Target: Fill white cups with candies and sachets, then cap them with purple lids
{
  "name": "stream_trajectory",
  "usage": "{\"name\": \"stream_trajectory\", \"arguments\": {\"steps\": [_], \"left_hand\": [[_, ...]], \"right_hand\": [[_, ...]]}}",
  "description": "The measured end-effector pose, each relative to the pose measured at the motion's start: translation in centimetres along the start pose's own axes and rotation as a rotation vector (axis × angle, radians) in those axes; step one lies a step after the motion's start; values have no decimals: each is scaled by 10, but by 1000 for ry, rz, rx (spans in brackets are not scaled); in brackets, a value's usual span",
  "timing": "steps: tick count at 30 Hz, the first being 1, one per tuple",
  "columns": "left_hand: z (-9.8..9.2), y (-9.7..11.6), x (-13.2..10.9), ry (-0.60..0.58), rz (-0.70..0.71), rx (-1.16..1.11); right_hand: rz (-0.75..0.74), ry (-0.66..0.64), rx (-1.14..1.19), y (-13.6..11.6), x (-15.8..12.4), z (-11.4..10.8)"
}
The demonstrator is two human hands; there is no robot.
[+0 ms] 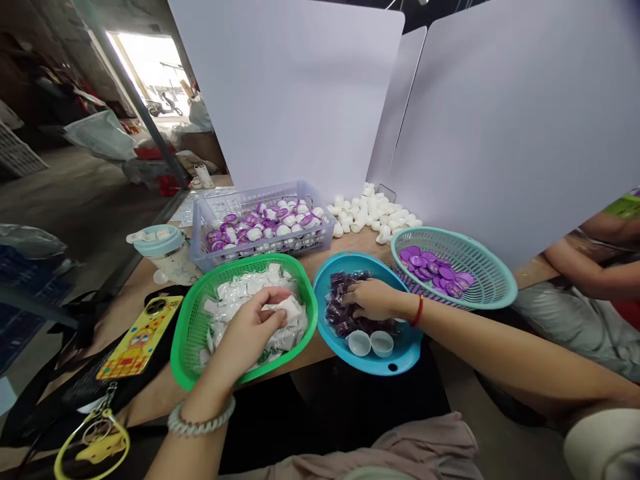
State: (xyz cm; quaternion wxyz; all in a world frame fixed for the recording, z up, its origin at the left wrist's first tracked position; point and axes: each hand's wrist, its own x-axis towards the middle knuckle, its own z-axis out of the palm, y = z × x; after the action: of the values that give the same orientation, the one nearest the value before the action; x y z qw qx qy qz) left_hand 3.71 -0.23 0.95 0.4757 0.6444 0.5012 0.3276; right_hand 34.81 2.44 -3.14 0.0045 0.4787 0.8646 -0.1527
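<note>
White sachets (270, 280) fill a green plastic basket (306, 313), and the left hand (249, 331) pinches one sachet (289, 310) there. The right hand (373, 299) curves over dark purple packets (339, 307) in a blue bowl (395, 357) beside two small white cups (359, 343); any grip is hidden. Purple discs (430, 270) lie in a teal basket (480, 280). Farther off, a lavender basket (200, 227) holds white capsules with purple tops (270, 227), while loose white caps (373, 213) remain heaped on the tabletop (350, 243).

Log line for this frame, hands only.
left hand: on white packets in green basket | right hand: on dark purple packets in blue bowl
</note>
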Motion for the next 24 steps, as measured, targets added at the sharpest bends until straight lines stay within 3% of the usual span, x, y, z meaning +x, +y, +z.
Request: {"name": "stream_trajectory", "arguments": {"steps": [7, 11, 14, 18, 24], "left_hand": [[34, 5, 1, 21, 37, -143], [57, 9, 2, -13, 89, -141], [72, 18, 0, -53, 117, -44], [93, 29, 2, -159, 144, 259], [134, 35, 29, -503, 113, 567]], "right_hand": [[18, 312, 317, -24, -20, -19], [-70, 401, 911, -53, -32, -16], [-54, 510, 1255, -58, -36, -13], [64, 788, 1195, -38, -50, -17], [163, 841, 1084, -25, -81, -10]]}}
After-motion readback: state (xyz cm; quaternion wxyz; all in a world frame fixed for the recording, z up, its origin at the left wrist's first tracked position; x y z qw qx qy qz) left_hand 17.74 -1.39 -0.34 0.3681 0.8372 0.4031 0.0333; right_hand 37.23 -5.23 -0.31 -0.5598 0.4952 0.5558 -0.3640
